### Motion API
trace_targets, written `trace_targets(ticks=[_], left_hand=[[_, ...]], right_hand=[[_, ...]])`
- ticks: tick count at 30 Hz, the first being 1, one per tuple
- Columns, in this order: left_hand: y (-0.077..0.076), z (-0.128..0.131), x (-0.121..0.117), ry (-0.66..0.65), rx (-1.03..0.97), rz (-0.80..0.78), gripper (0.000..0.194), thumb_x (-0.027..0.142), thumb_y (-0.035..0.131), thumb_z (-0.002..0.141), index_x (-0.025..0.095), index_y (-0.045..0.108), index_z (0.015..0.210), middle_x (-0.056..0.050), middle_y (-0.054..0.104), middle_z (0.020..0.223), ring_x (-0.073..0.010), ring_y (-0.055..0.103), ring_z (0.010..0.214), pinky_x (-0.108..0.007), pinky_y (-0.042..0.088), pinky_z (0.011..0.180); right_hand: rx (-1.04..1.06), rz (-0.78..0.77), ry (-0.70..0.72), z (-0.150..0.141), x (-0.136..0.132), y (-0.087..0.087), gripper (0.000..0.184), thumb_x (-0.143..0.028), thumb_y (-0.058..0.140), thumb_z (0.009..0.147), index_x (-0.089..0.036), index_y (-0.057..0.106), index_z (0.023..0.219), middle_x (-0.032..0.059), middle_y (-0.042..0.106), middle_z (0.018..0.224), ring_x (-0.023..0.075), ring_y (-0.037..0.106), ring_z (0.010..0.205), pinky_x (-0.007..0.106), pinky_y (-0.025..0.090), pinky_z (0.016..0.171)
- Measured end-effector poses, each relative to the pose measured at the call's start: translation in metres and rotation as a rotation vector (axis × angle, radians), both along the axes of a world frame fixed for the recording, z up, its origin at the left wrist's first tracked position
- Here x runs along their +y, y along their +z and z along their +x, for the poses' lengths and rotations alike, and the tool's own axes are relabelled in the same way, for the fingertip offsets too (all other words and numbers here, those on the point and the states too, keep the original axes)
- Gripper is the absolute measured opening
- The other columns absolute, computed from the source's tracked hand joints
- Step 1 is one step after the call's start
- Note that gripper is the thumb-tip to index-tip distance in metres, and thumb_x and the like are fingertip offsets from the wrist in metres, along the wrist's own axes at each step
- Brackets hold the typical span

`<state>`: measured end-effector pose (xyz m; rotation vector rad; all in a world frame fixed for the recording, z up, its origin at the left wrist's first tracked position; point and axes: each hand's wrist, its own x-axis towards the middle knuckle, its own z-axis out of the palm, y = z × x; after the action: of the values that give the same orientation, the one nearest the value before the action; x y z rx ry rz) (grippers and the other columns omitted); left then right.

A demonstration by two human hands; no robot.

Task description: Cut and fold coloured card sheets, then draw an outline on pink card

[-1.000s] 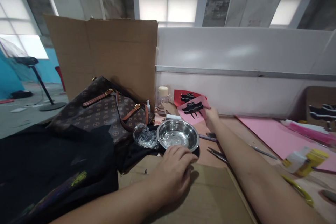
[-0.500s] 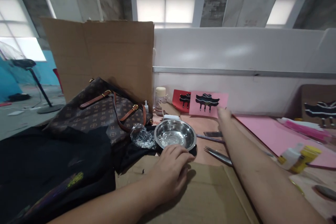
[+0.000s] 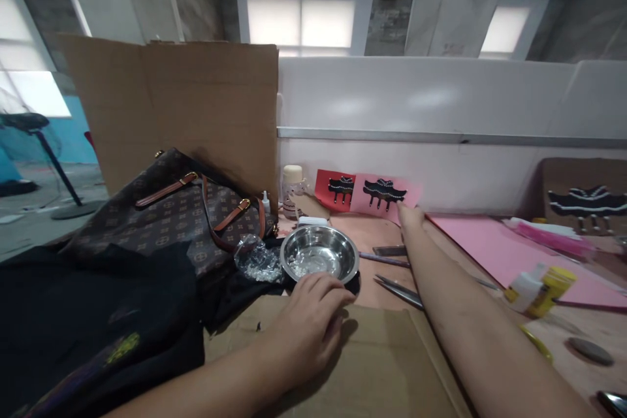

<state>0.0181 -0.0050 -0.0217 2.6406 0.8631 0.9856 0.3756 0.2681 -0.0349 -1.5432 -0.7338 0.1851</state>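
My right hand (image 3: 411, 217) reaches far forward, its fingers closed on the lower right edge of a pink card (image 3: 413, 186). Stuck to this card is a black roof-shaped piece (image 3: 385, 192) trimmed with small pale beads. A similar red card (image 3: 322, 191) stands to its left, partly covered by it. My left hand (image 3: 318, 317) rests palm down over the cardboard sheet (image 3: 377, 353), fingers loosely bent, thumb apart, holding nothing I can see. Its fingertips are at the near rim of a steel bowl (image 3: 318, 231), which has small pale beads (image 3: 298, 266) inside.
Left of the bowl lie a clear bag of beads (image 3: 259, 264), a patterned handbag (image 3: 181, 209) and black cloth (image 3: 122, 300). Tweezers (image 3: 399, 290) lie near my right forearm. Further right are a pink sheet (image 3: 480, 245), a glue bottle (image 3: 524, 290) and a dark oval object (image 3: 590, 351).
The view has shifted slightly, so most things appear further left. My right hand stays at the edge of the pink card, and my left hand stays by the bowl.
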Motion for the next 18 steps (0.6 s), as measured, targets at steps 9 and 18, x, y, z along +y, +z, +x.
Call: trace_targets(ticks=[9,18], left_hand=[[0.0,0.0004,-0.0011,0.003,-0.01,0.01,0.033,0.01,0.053,0.089,0.023,0.057,0.119,-0.006,0.059,0.117,-0.0228,0.049,0.114,-0.043,0.041,0.102],[-0.0009,0.0004,-0.0006,0.001,-0.003,-0.002,0.035,0.008,0.053,0.088,0.023,0.056,0.12,-0.005,0.058,0.118,-0.0214,0.048,0.115,-0.041,0.039,0.104]], right_hand=[[0.04,-0.001,-0.167,0.004,-0.0084,0.0074,0.04,-0.035,0.062,0.094,-0.017,0.055,0.129,0.011,0.056,0.129,0.0258,0.059,0.112,0.048,0.05,0.093],[-0.047,-0.038,-0.065,0.0061,-0.0098,0.0055,0.03,-0.034,0.061,0.095,-0.015,0.061,0.118,0.0091,0.061,0.12,0.0225,0.062,0.104,0.044,0.053,0.089]])
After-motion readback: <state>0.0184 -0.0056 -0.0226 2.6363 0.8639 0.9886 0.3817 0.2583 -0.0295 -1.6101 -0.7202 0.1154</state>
